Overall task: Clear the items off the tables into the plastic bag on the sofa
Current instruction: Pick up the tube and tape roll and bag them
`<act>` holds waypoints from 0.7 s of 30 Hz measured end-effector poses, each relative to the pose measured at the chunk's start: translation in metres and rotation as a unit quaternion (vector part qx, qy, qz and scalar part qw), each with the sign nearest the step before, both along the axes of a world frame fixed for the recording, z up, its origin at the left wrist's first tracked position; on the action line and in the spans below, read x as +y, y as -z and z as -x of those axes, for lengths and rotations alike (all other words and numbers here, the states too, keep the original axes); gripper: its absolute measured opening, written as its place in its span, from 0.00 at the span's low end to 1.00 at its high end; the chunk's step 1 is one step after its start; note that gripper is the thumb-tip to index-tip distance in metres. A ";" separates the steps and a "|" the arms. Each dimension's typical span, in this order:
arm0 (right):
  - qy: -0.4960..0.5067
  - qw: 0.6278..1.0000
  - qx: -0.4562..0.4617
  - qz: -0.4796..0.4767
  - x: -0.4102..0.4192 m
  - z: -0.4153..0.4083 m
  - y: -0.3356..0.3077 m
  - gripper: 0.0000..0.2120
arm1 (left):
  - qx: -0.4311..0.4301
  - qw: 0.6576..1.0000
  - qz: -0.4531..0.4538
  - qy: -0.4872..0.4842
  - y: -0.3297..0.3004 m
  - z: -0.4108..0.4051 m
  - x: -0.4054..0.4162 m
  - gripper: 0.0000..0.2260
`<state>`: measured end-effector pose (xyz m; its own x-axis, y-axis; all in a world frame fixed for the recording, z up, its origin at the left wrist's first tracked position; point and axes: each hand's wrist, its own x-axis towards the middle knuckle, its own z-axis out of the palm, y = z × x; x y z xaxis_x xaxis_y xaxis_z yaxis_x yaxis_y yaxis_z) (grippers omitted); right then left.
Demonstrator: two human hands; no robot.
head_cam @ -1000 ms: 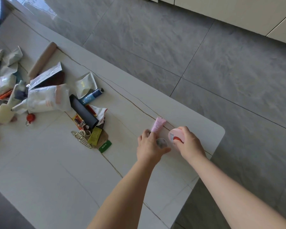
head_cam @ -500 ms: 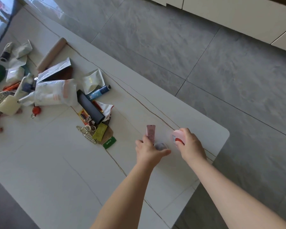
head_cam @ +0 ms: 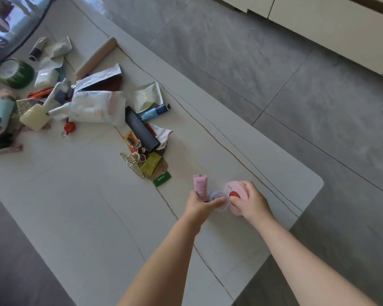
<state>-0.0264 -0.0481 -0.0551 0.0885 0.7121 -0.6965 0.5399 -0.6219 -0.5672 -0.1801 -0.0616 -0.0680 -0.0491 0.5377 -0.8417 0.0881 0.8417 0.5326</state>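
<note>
already the small pink squeeze tube and clear plastic cup sit pinched in the left hand, the right hand gripping a round pink container near the white table corner, so that crowded left grip could drop something.

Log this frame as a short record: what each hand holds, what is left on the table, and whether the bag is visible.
left hand: grips pink tube and small clear cup
right hand: grips round pink container
table: pile remains at far left, including black cylinder, blue tube, white pouch, green tag
plastic bag: not in view
</note>
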 end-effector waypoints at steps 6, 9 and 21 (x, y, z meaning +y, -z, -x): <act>-0.033 0.999 0.037 -0.003 -0.008 0.026 -0.044 0.18 | -0.007 1.000 0.002 -0.007 -0.050 0.031 -0.011 0.16; -0.038 0.996 0.075 -0.016 -0.009 0.045 -0.086 0.18 | -0.014 0.999 -0.001 -0.049 -0.095 0.053 -0.020 0.19; -0.133 0.980 0.147 -0.032 -0.048 0.167 -0.265 0.18 | -0.050 0.968 -0.053 -0.242 -0.287 0.169 -0.102 0.23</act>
<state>-0.1932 -0.0962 0.2099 -0.3046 0.7256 -0.6170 0.4857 -0.4390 -0.7559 -0.3494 -0.1638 0.2193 -0.2377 0.5552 -0.7970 -0.3587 0.7124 0.6032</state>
